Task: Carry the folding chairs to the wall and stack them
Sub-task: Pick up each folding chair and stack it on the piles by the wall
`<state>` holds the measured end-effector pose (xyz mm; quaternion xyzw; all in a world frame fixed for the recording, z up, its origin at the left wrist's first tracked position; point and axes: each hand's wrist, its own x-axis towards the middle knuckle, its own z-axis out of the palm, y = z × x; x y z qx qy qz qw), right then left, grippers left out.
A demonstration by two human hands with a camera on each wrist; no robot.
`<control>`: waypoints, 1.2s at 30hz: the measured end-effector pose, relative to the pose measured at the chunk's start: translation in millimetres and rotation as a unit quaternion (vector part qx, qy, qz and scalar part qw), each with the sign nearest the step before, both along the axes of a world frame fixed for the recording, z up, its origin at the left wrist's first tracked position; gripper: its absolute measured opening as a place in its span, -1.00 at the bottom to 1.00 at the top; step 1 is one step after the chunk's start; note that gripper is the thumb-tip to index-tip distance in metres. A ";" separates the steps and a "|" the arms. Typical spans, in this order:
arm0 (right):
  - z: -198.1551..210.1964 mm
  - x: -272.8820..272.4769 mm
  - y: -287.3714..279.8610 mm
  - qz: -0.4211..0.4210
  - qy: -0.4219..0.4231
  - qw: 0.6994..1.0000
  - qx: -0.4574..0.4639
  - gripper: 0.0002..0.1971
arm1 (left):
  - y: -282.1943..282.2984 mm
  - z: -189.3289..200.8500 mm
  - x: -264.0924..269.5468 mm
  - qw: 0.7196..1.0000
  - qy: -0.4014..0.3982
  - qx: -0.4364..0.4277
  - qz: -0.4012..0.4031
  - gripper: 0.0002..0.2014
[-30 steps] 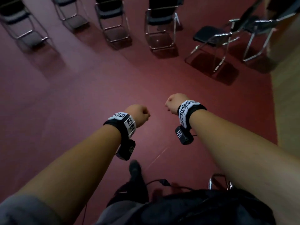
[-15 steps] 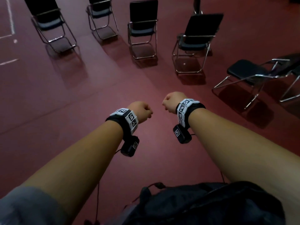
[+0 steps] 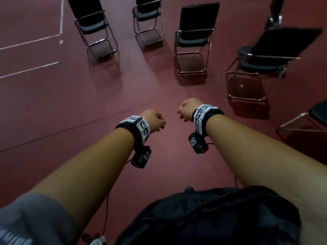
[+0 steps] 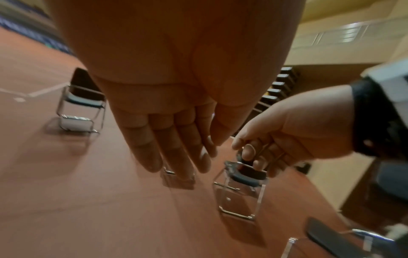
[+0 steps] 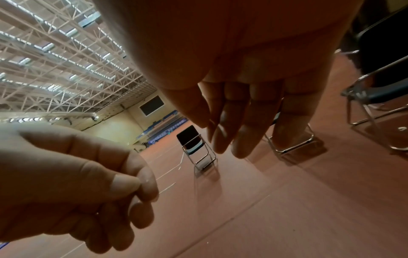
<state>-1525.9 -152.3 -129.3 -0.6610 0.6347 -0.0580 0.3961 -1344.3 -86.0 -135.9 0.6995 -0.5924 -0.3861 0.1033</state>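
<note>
Several black folding chairs with chrome frames stand unfolded on the dark red floor ahead. One chair [image 3: 194, 39] is straight in front, another chair [image 3: 269, 61] is to its right, and two more [image 3: 148, 20] [image 3: 93, 27] are further left. My left hand [image 3: 154, 121] and right hand [image 3: 185, 108] are held out side by side at waist height, well short of the chairs. In the left wrist view the left hand's fingers [image 4: 176, 148] hang loosely and hold nothing. The right hand's fingers [image 5: 243, 113] hang the same way, empty.
The seat of a further chair [image 3: 316, 114] juts in at the right edge. White lines [image 3: 30, 69] mark the floor at the left. A dark bag [image 3: 212, 218] hangs at my front. Pale walls [image 4: 331, 57] lie beyond the chairs, with dark stacked shapes [image 4: 280, 83] at their foot.
The chairs have drawn nearer and slid right in the view, and white floor lines have come in at the left. Both hands keep the same pose, holding nothing.
</note>
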 end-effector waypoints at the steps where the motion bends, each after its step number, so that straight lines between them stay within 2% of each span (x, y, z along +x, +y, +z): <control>1: 1.7 9.1 -22.4 0.017 0.003 1.000 0.008 -0.77 | -16.5 2.1 7.8 1.000 -0.011 0.004 0.003 -0.85; 8: 16.3 106.1 -180.6 0.116 0.033 0.993 -0.008 -0.74 | -139.6 4.0 86.5 0.996 -0.004 -0.013 0.086 -0.85; 14: -14.8 219.0 -303.4 0.181 0.074 0.981 -0.017 -0.75 | -243.0 -25.9 185.9 0.990 0.016 -0.012 0.142 -0.86; 18: -34.0 298.3 -379.5 0.203 0.126 0.971 -0.013 -0.77 | -323.9 -41.5 264.4 0.989 0.017 0.004 0.147 -0.85; 22: -23.2 374.0 -452.6 0.225 0.160 0.961 -0.035 -0.73 | -405.1 -30.1 341.2 0.991 0.008 0.012 0.135 -0.85; 28: -4.4 469.8 -557.4 0.232 0.145 0.961 -0.048 -0.73 | -515.3 -11.1 441.7 0.989 0.009 -0.002 0.147 -0.85; 31: -12.9 512.2 -614.5 0.221 0.121 0.967 -0.033 -0.76 | -568.1 -19.4 484.3 0.987 0.011 -0.001 0.161 -0.86; 36: -30.6 597.0 -712.0 0.200 0.035 0.978 0.035 -0.78 | -657.6 -26.7 560.3 0.985 -0.017 0.004 0.174 -0.86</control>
